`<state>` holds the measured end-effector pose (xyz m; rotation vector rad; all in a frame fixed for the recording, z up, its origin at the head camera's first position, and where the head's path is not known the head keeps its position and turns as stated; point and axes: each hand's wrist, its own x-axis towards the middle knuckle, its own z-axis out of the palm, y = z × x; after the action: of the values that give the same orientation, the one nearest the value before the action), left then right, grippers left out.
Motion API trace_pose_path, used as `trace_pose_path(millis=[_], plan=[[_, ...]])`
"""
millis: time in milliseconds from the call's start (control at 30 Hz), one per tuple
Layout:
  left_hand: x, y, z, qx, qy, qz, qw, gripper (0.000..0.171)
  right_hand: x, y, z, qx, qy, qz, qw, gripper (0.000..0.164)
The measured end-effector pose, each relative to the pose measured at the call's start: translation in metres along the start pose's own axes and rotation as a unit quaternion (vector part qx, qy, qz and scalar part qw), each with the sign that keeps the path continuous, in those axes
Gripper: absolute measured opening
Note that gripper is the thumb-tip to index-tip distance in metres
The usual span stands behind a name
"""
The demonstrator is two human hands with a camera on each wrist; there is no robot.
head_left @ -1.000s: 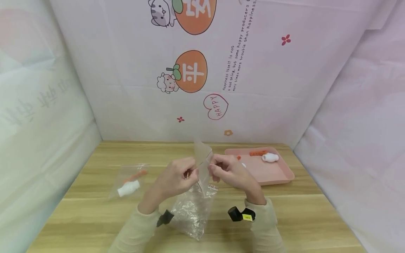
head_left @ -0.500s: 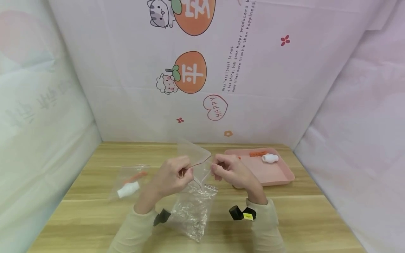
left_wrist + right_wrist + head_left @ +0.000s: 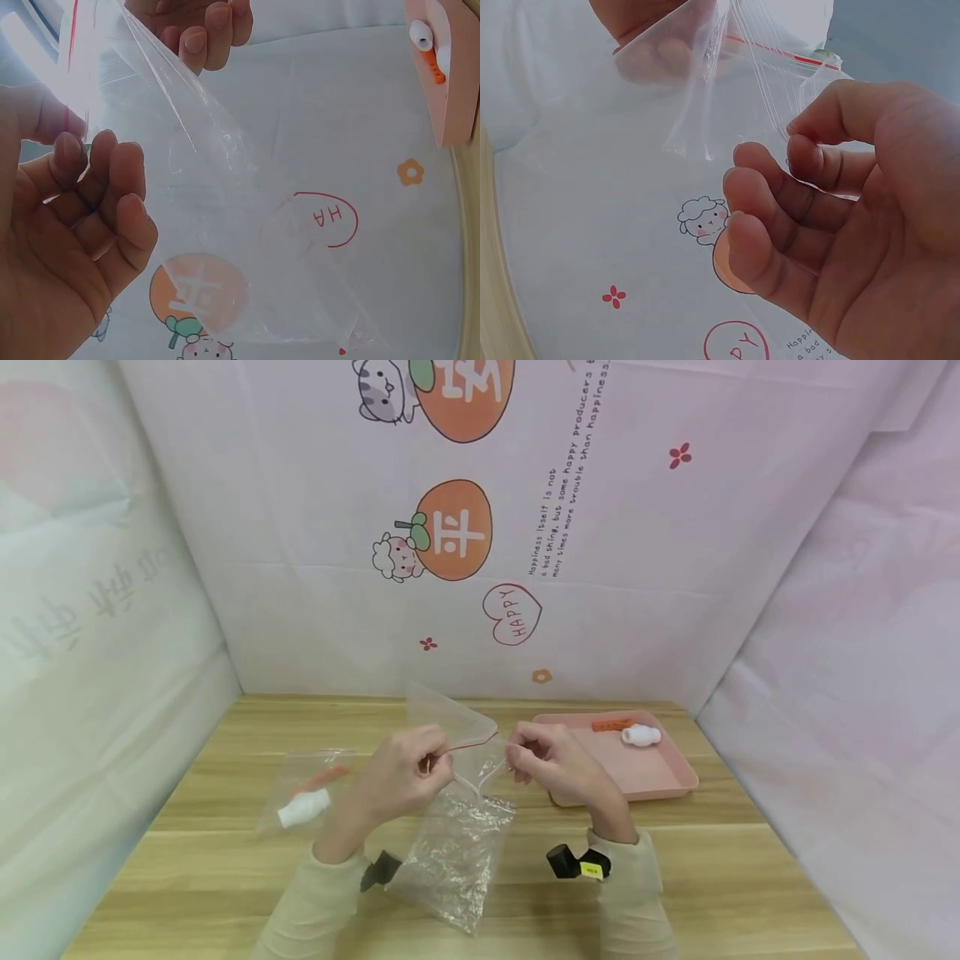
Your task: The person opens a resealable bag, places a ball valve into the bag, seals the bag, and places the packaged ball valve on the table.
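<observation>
A clear zip bag [image 3: 450, 714] with a red line along its mouth hangs between my two hands above the table. My left hand [image 3: 401, 781] pinches one edge of the mouth between thumb and index finger. On the other side, my right hand [image 3: 566, 768] pinches the opposite edge, and the mouth is parted between them. In the left wrist view the bag's film [image 3: 217, 142] spreads out flat, with nothing visible inside. The right wrist view shows the red strip [image 3: 780, 51] and the finger and thumb on the film. Below lie crinkled clear bags [image 3: 450, 864].
At left, a filled clear bag [image 3: 277, 797] contains a white bottle-shaped piece [image 3: 303, 808] and an orange stick-like piece [image 3: 324, 778]. Back right stands a pink tray [image 3: 652, 772] holding an orange strip [image 3: 611, 724] and a white piece [image 3: 641, 735]. Fabric walls surround the wooden table.
My left hand has shifted left and my right hand slightly right, spreading the bag's mouth wider. The bag's body has swung left. Things on the table have stayed put.
</observation>
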<state>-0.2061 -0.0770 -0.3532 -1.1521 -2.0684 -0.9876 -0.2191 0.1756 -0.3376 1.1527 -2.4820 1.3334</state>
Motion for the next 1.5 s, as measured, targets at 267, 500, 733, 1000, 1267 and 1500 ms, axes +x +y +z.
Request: trace_pose_path(millis=[267,500,733,1000,1267,1500], plan=[[0.0,-0.001,-0.003,0.005,0.007,-0.002,1.0,0.022,0.0,-0.001,-0.004,0.0,-0.001,0.003,1.0,0.019],[-0.001,-0.002,-0.008,0.011,0.003,-0.013,0.9999,0.021,-0.001,-0.003,-0.003,-0.008,-0.001,0.014,1.0,0.019],[-0.003,-0.003,-0.012,0.014,-0.002,-0.026,0.9996,0.021,-0.002,-0.001,-0.004,-0.014,0.002,0.024,1.0,0.019],[-0.004,-0.005,-0.014,0.014,0.001,-0.019,0.9997,0.021,-0.003,-0.003,-0.007,-0.017,0.003,0.023,1.0,0.019],[-0.003,-0.003,-0.018,0.031,0.023,-0.002,0.9993,0.023,-0.006,0.004,-0.014,-0.018,0.005,0.043,0.999,0.018],[0.001,-0.001,-0.017,0.018,0.0,0.062,0.9979,0.024,-0.007,0.006,-0.016,-0.015,-0.003,0.05,0.999,0.019]])
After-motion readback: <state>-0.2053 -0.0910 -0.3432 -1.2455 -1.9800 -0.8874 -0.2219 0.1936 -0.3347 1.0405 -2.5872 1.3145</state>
